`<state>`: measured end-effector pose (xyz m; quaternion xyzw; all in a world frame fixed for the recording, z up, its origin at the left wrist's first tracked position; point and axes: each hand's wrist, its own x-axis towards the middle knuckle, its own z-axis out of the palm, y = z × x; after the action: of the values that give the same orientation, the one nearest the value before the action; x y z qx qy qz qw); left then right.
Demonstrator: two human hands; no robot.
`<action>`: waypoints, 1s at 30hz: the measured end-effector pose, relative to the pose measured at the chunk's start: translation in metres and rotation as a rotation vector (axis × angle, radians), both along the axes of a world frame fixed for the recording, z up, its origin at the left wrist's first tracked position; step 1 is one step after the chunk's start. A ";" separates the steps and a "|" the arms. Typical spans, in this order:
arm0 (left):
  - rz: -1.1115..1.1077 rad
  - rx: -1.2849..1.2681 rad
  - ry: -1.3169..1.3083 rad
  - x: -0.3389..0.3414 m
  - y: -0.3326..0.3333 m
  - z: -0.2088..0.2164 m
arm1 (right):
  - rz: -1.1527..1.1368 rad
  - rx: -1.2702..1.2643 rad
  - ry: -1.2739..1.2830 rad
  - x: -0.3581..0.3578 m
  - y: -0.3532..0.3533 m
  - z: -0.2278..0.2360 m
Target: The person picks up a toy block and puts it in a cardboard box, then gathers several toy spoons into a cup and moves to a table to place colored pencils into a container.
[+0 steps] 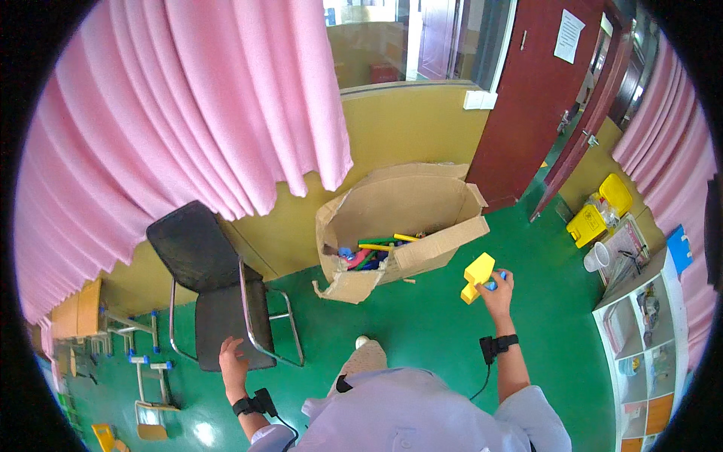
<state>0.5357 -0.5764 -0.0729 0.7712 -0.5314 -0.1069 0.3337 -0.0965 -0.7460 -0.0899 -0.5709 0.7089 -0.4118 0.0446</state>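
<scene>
My right hand (497, 294) is closed round a chunky yellow block-shaped piece (479, 270), held up over the floor to the right of the cardboard box. A small bit of blue (491, 285) shows between the fingers; whether it belongs to the yellow piece I cannot tell. My left hand (233, 363) hangs beside the front of the black chair (232, 320), fingers loosely apart and nothing in them. Ahead, the large torn cardboard box (437, 250) stands against the wall, with yellow, green, pink and blue pieces (369, 255) inside.
Pink curtains (188, 113) hang on the left. A dark red door (527, 113) stands at the back right, near a yellow pedal bin (587, 226) and a white bucket (596, 257). White shelves (640, 324) line the right side. Small stools (151, 407) stand at left on the green floor.
</scene>
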 end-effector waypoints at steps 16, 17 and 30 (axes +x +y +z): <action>0.137 0.015 -0.129 -0.056 -0.132 0.057 | 0.219 0.064 -0.421 -0.020 -0.300 -0.026; 0.194 0.041 -0.178 -0.061 -0.121 0.053 | 0.218 0.130 -0.441 -0.022 -0.322 -0.030; 0.735 0.313 0.036 -0.213 -0.017 0.090 | 0.513 0.577 -0.647 0.014 -0.417 -0.080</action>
<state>0.3225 -0.5931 0.0166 0.9495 -0.1916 -0.0737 0.2373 -0.0820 -1.1630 -0.1696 -0.5343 0.5806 -0.3308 0.5177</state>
